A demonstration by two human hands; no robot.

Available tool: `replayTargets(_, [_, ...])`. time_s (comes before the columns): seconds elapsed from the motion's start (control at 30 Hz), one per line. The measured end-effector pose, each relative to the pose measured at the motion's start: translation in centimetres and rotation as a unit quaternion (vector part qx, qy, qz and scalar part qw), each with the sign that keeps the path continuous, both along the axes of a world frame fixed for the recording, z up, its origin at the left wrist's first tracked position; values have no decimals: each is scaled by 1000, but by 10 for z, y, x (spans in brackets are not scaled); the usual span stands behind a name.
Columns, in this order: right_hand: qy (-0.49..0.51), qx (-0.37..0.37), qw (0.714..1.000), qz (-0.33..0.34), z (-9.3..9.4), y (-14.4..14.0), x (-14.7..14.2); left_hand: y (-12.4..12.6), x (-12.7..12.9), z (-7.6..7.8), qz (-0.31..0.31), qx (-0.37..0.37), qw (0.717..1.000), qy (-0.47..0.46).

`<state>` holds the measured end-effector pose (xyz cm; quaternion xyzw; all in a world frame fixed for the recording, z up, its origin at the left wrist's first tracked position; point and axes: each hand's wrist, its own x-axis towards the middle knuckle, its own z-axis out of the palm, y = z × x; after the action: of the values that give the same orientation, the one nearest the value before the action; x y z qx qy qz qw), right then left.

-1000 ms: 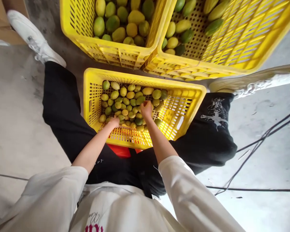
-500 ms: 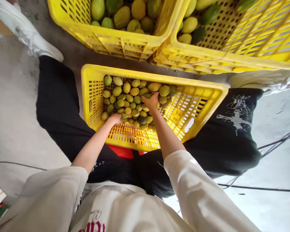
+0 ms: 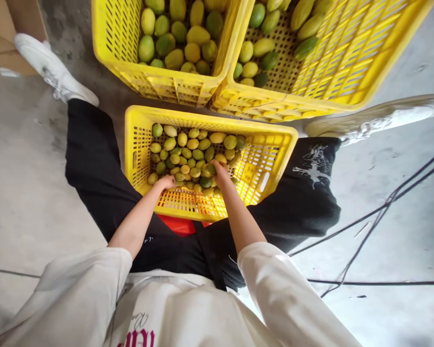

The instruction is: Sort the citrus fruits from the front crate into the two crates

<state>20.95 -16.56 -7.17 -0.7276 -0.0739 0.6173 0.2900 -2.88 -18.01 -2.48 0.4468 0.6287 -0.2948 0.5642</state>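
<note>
A yellow plastic crate [image 3: 206, 119] stands between my legs, with a layer of small oval green-and-yellow lemons [image 3: 185, 153] over its left and middle part. My right hand [image 3: 220, 174] reaches into the middle of this layer, its fingers closed around a dark green lemon [image 3: 211, 169]. At the crate's near left side, my left hand [image 3: 168, 182] is closed low against the lemons. Its fingertips are partly hidden, so what they grip does not show.
Two more yellow crates, one on the left [image 3: 159, 72] and one on the right [image 3: 292, 102], stand just beyond, both holding lemons. Something red [image 3: 179, 225] lies under the near crate. Black cables [image 3: 383, 207] cross the floor at right; a cardboard box [image 3: 0, 29] is far left.
My right hand has moved nearer to me over the lemons, with a green lemon in its fingers. My left hand stays at the near left side. The view has shifted, showing more of the far crates.
</note>
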Motion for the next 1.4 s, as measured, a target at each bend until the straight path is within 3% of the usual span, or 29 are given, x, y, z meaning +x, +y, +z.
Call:
replayTargets(0.17, [107, -106, 985, -89, 32, -13, -10, -14, 11, 6, 73, 25, 997, -6])
replayTargets(0.27, [145, -109, 978, -103, 55, -8, -13, -5, 13, 15, 119, 33, 992, -30])
replayTargets(0.37, [198, -76, 967, -144, 85, 4, -16, 13, 12, 36, 178, 59, 979, -77])
replayTargets(0.47, [257, -35, 942, -213, 118, 11, -18, 25, 11, 70, 244, 99, 955, -139])
replayTargets(0.53, [286, 0, 927, -244, 138, 10, -19, 24, 9, 96, 326, 113, 915, -207])
replayTargets(0.6, [308, 36, 917, -251, 155, 3, -20, 17, 8, 119, 415, 118, 854, -289])
replayTargets(0.73, [326, 76, 918, -212, 179, -21, -18, -10, 8, 155, 529, 145, 745, -380])
replayTargets(0.83, [320, 97, 925, -181, 192, -41, -16, -29, 11, 171, 588, 152, 703, -371])
replayTargets(0.97, [290, 134, 936, -146, 199, -67, -10, -49, 16, 179, 598, 158, 699, -360])
replayTargets(1.1, [259, 154, 945, -128, 194, -82, -7, -57, 18, 173, 581, 186, 702, -368])
replayTargets(1.4, [209, 123, 966, -87, 172, -73, -20, -51, 27, 157, 566, 213, 741, -291])
